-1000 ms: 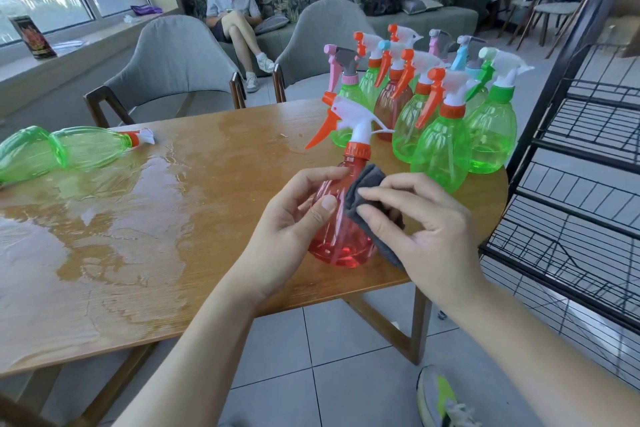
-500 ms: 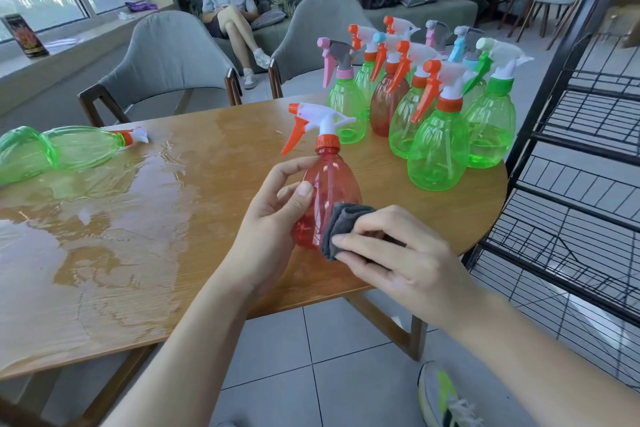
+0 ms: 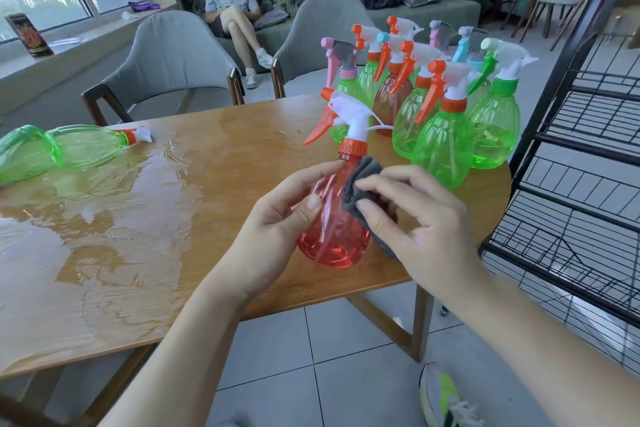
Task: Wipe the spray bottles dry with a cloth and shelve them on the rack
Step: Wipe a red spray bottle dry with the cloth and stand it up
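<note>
On table (image 3: 180, 163) — nine upright bottles (image 3: 441, 149), two lying (image 3: 79, 147)

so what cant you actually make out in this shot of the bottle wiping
- Head view: the right side of the red bottle is hidden by the grey cloth and right hand.
- Left hand hides part of the bottle's left side.
- Back-row bottles in the standing cluster are blocked by the front ones, so no sure count.
- The fallen green bottles are cut off by the left edge.
- The black rack runs off the right edge.
</note>
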{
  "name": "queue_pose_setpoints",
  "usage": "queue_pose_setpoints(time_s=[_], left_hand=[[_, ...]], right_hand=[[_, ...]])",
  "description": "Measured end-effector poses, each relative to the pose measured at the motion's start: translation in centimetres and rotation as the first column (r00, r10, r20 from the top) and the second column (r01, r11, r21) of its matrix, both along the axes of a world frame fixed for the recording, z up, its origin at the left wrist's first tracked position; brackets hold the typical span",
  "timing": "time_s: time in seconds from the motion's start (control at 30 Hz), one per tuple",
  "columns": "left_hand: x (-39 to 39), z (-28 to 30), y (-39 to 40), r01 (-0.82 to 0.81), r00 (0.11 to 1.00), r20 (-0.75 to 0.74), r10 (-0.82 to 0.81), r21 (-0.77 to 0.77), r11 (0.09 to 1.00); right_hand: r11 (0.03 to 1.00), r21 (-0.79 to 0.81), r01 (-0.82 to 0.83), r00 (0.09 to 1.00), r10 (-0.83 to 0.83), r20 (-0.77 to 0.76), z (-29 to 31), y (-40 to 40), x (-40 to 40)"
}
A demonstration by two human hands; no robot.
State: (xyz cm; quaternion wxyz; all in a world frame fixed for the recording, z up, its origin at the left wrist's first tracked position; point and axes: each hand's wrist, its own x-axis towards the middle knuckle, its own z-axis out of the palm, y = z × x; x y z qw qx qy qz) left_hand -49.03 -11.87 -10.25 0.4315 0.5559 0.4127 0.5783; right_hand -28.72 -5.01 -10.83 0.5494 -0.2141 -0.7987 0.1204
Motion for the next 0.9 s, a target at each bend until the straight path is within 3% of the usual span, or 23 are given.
queue_pose_setpoints(time_s=[0.13,0.27,0.43,0.7,0.9], left_hand=[[0.1,0.2,0.0,0.016,1.0,-0.025,-0.016,-0.028,0.999],[0.2,0.4,0.0,0.028,0.999,-0.018,-0.029,-0.035,0.999],[0.7,0.3,0.1,0.025,0.996,0.082,-0.021,-0.052,0.998],[1.7,0.8,0.3,-0.135,0.987,0.079,0.138,-0.034,0.99],[1.0,0.6,0.5,-0.18,0.979,0.082,0.186,-0.072,0.981]], right_hand=[[0.998,0.067,-0.019,1.0,0.018,0.026,-0.4,-0.1,0.2],[0.999,0.023,0.023,1.0,-0.023,-0.004,0.3,0.4,0.0],[0.999,0.024,-0.024,0.999,0.024,0.024,-0.1,-0.1,-0.2],[0.966,0.22,-0.137,0.974,0.091,0.209,-1.4,-1.2,-0.4],[0.967,0.22,-0.127,0.977,0.084,0.195,-2.0,-0.8,0.0]])
